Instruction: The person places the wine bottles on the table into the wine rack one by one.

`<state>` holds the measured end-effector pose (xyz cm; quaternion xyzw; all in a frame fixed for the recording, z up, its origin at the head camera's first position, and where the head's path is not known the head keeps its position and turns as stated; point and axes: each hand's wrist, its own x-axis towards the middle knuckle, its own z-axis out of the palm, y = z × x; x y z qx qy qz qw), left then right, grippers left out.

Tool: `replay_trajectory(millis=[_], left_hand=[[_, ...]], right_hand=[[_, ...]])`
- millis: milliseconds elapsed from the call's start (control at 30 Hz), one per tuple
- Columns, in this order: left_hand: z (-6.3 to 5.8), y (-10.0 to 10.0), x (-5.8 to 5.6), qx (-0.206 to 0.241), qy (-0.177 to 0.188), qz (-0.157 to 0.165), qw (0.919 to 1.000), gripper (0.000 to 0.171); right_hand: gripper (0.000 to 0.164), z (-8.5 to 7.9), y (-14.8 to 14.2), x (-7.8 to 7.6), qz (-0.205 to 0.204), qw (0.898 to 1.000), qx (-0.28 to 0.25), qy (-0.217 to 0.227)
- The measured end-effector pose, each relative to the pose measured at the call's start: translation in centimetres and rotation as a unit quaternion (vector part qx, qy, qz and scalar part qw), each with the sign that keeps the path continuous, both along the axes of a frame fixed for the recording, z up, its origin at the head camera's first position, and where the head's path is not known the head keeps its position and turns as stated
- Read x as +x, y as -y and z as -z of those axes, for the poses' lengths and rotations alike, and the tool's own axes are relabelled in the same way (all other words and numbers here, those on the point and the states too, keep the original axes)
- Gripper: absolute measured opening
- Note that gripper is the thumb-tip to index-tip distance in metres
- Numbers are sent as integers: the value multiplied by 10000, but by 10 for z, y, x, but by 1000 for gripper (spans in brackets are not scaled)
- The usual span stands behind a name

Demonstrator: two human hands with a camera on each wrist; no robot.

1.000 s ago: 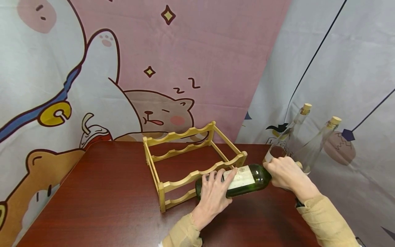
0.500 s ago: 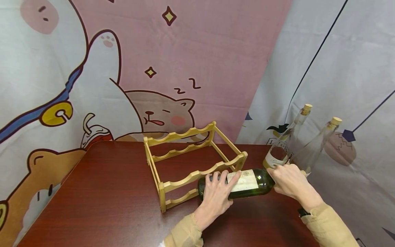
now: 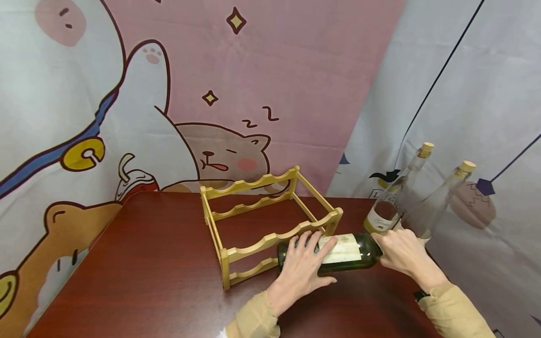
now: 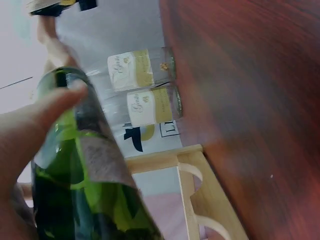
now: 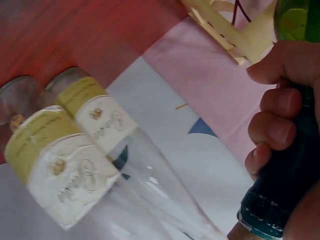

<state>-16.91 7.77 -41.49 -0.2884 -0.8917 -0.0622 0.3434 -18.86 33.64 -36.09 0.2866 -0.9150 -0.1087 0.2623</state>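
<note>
A green glass wine bottle (image 3: 344, 249) with a pale label lies nearly level in front of the wooden wine rack (image 3: 270, 241), its base to the left. My left hand (image 3: 302, 265) lays its fingers over the bottle's lower body, the thumb spread away below it. In the left wrist view, that hand is close against the green glass. My right hand (image 3: 403, 253) grips the neck; the right wrist view has its fingers (image 5: 272, 130) curled round the dark neck wrapper, and a cork (image 5: 242, 232) shows at the mouth. No bottles sit in the rack.
Two clear bottles with corks stand at the back right: one clear bottle (image 3: 380, 216) behind my right hand, the other clear bottle (image 3: 439, 197) farther right. Their labels are white and gold. The reddish-brown table (image 3: 148, 263) meets a printed cartoon cloth (image 3: 296, 84) behind.
The wine bottle and both hands have shifted slightly right and down relative to the rack. My left thumb has swung out from the bottle's underside.
</note>
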Motion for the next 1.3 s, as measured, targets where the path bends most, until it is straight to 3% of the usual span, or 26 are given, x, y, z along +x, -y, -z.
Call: replay_trajectory(millis=[100,233,333,567,667,967,1300], left_hand=[[-4,7,-2,273,192,180,9993,74],[-7,20,-10,520,203,91,9984,52],[-8,29,-17,615,82,-132,9980,47],[-7,47,-27,517,438,-773,9947,46],[-4,52,-30,454,493,-906,9936,46],[3,56,-37,682,-232,-570,9958,38],[6,60,-39,468,-180,-347,9981,41]], right_hand=[[24,4,-6,0,72,9999,-81,-13],[23,7,-13,0,123,9998,-130,-2],[23,11,-18,2,156,9998,-138,49],[23,20,-31,5,448,9984,-191,293],[23,25,-36,7,520,9979,-245,308],[24,40,-49,11,885,9932,-512,551],[25,50,-57,16,1359,9821,-848,990]])
